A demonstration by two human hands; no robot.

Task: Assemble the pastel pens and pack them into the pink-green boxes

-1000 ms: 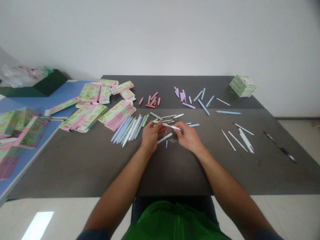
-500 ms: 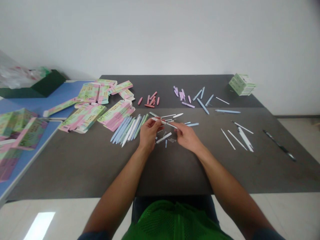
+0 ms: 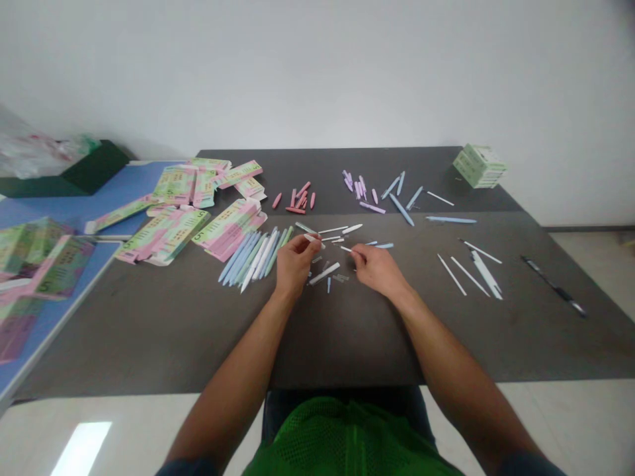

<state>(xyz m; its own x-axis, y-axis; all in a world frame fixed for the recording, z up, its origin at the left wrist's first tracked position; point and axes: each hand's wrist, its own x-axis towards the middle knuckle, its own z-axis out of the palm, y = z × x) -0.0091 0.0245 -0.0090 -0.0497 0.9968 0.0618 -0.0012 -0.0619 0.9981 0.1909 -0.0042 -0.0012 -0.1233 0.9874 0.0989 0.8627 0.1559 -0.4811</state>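
Observation:
My left hand (image 3: 294, 263) is closed in a pinch on a white pen barrel (image 3: 311, 238), its tip sticking out past the fingers. Across a small gap, my right hand (image 3: 376, 266) pinches a thin white pen refill (image 3: 346, 249) that points back toward the left hand. Beneath and between the hands lie a loose white barrel (image 3: 325, 274), short clear pieces (image 3: 340, 277) and a small blue piece (image 3: 329, 285). Just beyond them are more white pen parts (image 3: 352, 229). A row of blue, white and green barrels (image 3: 255, 258) lies beside my left hand.
Pink-green boxes (image 3: 231, 228) spread over the left of the dark table (image 3: 347, 350). Red pieces (image 3: 300, 201), purple pieces (image 3: 362, 188) and blue barrels (image 3: 401, 208) lie farther back. Refills (image 3: 451, 274), a black pen (image 3: 553, 285) and a green box (image 3: 479, 166) are at the right.
The refill and the white barrel, in line and meeting half a second ago, are now apart. My right hand has shifted slightly right with the refill; the left has barely moved.

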